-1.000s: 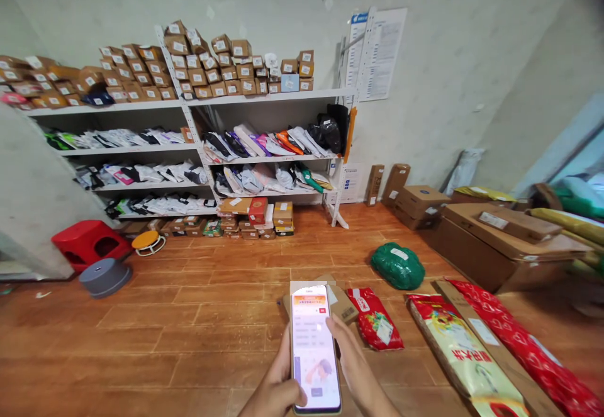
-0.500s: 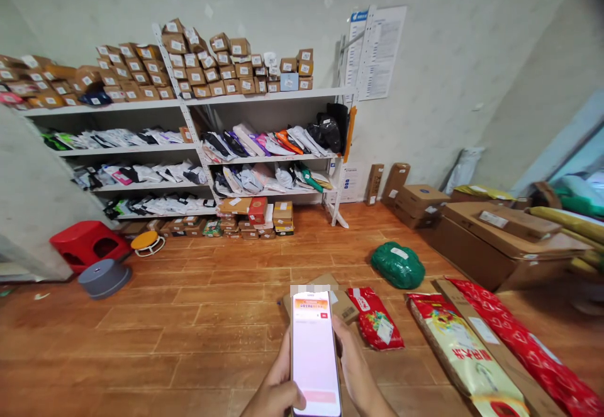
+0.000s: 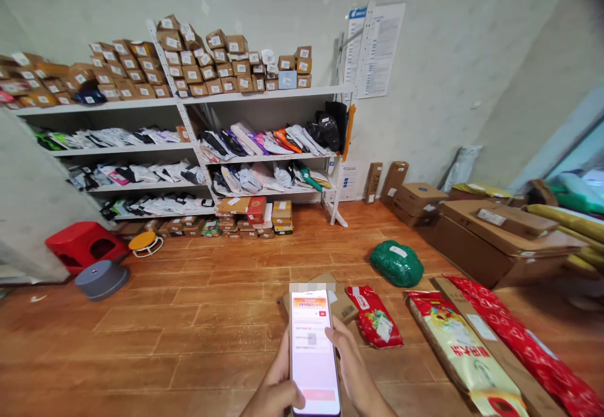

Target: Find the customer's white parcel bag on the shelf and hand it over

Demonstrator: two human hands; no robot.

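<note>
Both of my hands hold a smartphone point(image 3: 314, 351) upright at the bottom centre, its lit screen facing me. My left hand point(image 3: 276, 389) wraps its left edge, thumb resting on the lower screen. My right hand point(image 3: 352, 370) cups the right edge with the fingers behind it. Just past the phone, on the wooden floor, lies a small cardboard box point(image 3: 342, 300) with a label. A red snack bag point(image 3: 375, 316) lies to the right of that box.
White shelving point(image 3: 264, 96) along the far wall carries several small boxes and soft parcels. A green wrapped bundle point(image 3: 397, 263), long red and yellow packages point(image 3: 465, 351) and big cartons point(image 3: 491, 241) fill the right. A red stool point(image 3: 80, 244) and grey stool point(image 3: 101, 278) stand left.
The phone's screen content changed from a page with pictures to a mostly blank pink page, then showed a small icon. The phone dipped slightly; the view shifted a little.
</note>
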